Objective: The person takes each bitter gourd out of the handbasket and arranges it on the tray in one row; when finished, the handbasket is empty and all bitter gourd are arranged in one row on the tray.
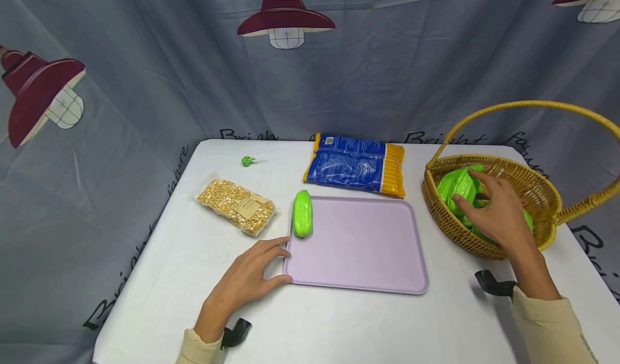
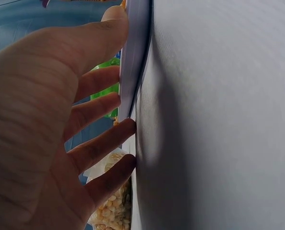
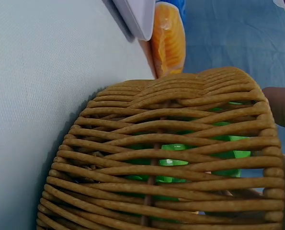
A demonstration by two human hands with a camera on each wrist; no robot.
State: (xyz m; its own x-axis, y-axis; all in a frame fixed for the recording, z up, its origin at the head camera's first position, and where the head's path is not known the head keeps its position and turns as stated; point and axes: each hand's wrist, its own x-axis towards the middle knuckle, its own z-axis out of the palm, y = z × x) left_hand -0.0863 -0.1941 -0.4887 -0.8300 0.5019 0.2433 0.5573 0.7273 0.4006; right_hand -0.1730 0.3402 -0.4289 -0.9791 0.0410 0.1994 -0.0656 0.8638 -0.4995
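Observation:
My left hand (image 1: 252, 275) rests at the left end of a pale purple tray (image 1: 363, 245), fingertips touching its rim and thumb at the near corner. In the left wrist view the fingers (image 2: 96, 112) are spread and fairly straight. A smooth green, elongated fruit-like piece (image 1: 302, 214) lies along the tray's left edge. My right hand (image 1: 499, 210) reaches into a wicker basket (image 1: 489, 251), thumb and index finger around a bright green ridged fruit (image 1: 455, 186). More green pieces lie beneath that hand, partly hidden. The basket weave (image 3: 161, 158) covers most of the right wrist view.
A blue and yellow packet (image 1: 356, 165) lies behind the tray. To the left are a clear bag of yellow kernels (image 1: 236, 205) and a small green-wrapped lollipop (image 1: 248, 161). The basket's tall handle (image 1: 528, 104) arches above it. A grey printed curtain (image 1: 387, 73) hangs behind the white table.

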